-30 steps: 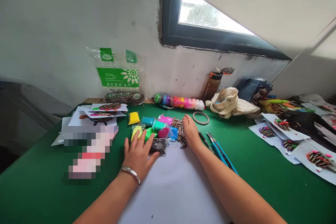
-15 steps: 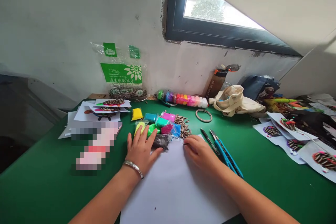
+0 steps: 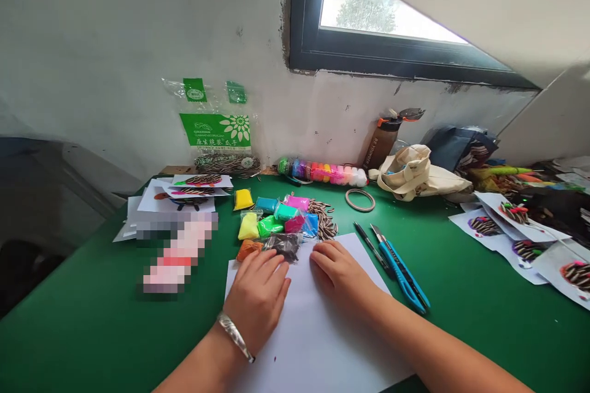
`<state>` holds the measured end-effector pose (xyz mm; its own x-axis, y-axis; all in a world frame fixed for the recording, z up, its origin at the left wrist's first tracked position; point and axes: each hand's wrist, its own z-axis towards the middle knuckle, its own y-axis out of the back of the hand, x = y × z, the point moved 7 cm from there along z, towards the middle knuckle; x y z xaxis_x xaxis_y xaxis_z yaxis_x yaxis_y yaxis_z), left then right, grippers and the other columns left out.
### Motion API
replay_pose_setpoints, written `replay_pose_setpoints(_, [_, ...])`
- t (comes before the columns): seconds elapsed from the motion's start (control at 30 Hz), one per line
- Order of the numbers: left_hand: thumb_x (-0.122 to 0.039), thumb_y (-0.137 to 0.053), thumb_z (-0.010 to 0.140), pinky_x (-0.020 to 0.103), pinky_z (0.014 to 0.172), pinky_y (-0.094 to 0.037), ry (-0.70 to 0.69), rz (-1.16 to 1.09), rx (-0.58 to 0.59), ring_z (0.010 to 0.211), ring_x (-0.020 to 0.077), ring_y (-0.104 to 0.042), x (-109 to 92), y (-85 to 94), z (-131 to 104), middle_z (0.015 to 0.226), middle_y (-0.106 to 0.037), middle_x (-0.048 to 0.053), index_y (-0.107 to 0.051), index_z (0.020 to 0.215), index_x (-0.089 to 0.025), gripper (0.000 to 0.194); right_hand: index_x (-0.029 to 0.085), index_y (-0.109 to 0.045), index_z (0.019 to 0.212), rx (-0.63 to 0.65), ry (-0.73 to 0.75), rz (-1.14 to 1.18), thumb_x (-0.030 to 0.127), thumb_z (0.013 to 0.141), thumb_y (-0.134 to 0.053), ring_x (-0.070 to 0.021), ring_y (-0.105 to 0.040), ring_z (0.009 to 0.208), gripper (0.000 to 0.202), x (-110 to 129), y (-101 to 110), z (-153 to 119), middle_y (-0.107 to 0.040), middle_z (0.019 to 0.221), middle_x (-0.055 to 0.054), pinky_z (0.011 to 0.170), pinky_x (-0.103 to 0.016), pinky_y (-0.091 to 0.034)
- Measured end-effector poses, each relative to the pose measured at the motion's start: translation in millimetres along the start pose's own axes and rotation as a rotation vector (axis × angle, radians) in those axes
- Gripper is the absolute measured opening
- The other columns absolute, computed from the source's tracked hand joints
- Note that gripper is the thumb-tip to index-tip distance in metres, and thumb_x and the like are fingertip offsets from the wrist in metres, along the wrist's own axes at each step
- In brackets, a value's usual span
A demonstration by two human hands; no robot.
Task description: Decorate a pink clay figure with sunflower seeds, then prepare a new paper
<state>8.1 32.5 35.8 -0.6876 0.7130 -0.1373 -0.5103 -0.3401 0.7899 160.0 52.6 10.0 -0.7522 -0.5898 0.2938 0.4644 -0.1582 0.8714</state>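
Both hands lie palm-down on a smooth, matte white paper sheet (image 3: 313, 331) spread flat on the green tabletop (image 3: 92, 319). The left hand (image 3: 258, 295) and right hand (image 3: 338, 270) rest with fingers loosely extended, each grip open and holding nothing. The sheet's far edge lies just beside crinkled plastic clay packets (image 3: 271, 224) and striped sunflower seeds (image 3: 325, 224). Blue utility knives (image 3: 401, 267) lie near the sheet's right edge; bare tabletop extends leftward.
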Motion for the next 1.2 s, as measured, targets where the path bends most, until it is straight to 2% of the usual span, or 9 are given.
replay_pose_setpoints(0.07, [-0.016,-0.047,0.091,0.055,0.099,-0.039,-0.001,-0.021,0.01,0.111,0.03,-0.057,-7.4,-3.0,0.6,0.104,-0.07,0.008,-0.065,0.101,-0.016,0.021,0.018,-0.061,0.091,-0.018,-0.014,-0.012,0.005,0.086,-0.048,-0.0229,-0.053,0.098,0.019,0.7,1.1,5.9,-0.063,0.1,-0.01,0.081,-0.037,-0.049])
replay_pose_setpoints(0.17, [-0.016,-0.046,0.091,0.059,0.101,-0.035,-0.003,-0.043,0.022,0.114,0.0317,-0.055,-8.4,-5.0,1.7,0.104,-0.07,0.007,-0.065,0.1,-0.016,0.021,0.018,-0.061,0.093,-0.066,0.017,-0.024,0.005,0.086,-0.046,-0.0228,-0.054,0.097,0.021,10.2,1.3,10.4,-0.063,0.104,-0.012,0.081,-0.038,-0.049])
replay_pose_setpoints(0.33, [-0.017,-0.047,0.091,0.058,0.103,-0.034,0.013,-0.024,-0.002,0.114,0.0314,-0.055,3.8,0.0,2.4,0.106,-0.07,0.008,-0.065,0.102,-0.015,0.021,0.018,-0.06,0.093,-0.028,0.079,0.019,0.007,0.083,-0.048,-0.0221,-0.054,0.093,0.019,30.8,-15.0,10.8,-0.062,0.107,-0.012,0.081,-0.037,-0.049])
replay_pose_setpoints(0.57, [-0.018,-0.047,0.091,0.058,0.105,-0.032,0.041,-0.002,0.033,0.121,0.0327,-0.05,9.5,-2.2,3.9,0.113,-0.068,0.009,-0.067,0.102,-0.015,0.023,0.018,-0.059,0.101,-0.009,0.045,0.039,0.011,0.083,-0.048,-0.0239,-0.052,0.104,0.022,28.0,-19.5,9.1,-0.055,0.119,-0.014,0.088,-0.04,-0.047])
replay_pose_setpoints(0.77, [-0.028,-0.05,0.089,0.062,0.103,-0.031,0.129,0.094,0.162,0.127,0.0375,-0.042,28.0,-19.8,-2.1,0.129,-0.059,0.01,-0.067,0.108,-0.019,0.027,0.017,-0.06,0.091,-0.009,0.005,0.063,0.012,0.087,-0.046,-0.0215,-0.055,0.093,0.015,28.2,-15.2,11.8,-0.058,0.106,-0.012,0.081,-0.037,-0.047])
replay_pose_setpoints(0.9, [-0.026,-0.046,0.09,0.061,0.104,-0.03,0.13,0.12,0.166,0.129,0.0361,-0.04,35.4,-21.4,-2.5,0.132,-0.057,0.011,-0.066,0.11,-0.019,0.029,0.016,-0.06,0.087,0.005,0.016,0.089,0.012,0.085,-0.048,-0.0216,-0.054,0.088,0.013,30.8,-12.6,13.8,-0.06,0.095,-0.011,0.077,-0.036,-0.048])
replay_pose_setpoints(1.03, [-0.022,-0.042,0.091,0.059,0.104,-0.031,0.162,0.176,0.14,0.132,0.0349,-0.037,48.4,-20.4,-2.6,0.136,-0.052,0.013,-0.062,0.119,-0.017,0.035,0.016,-0.061,0.088,0.014,0.02,0.105,0.013,0.087,-0.047,-0.0221,-0.054,0.09,0.014,31.4,-11.3,14.4,-0.06,0.095,-0.011,0.078,-0.037,-0.048])
replay_pose_setpoints(1.2, [-0.015,-0.039,0.089,0.057,0.096,-0.041,0.277,0.232,0.221,0.129,0.0373,-0.04,70.5,-33.5,-7.1,0.137,-0.051,0.014,-0.055,0.13,-0.018,0.044,0.017,-0.062,0.095,0.043,0.024,0.095,0.014,0.088,-0.046,-0.0226,-0.055,0.096,0.018,31.8,-11.5,13.8,-0.062,0.1,-0.012,0.083,-0.037,-0.048])
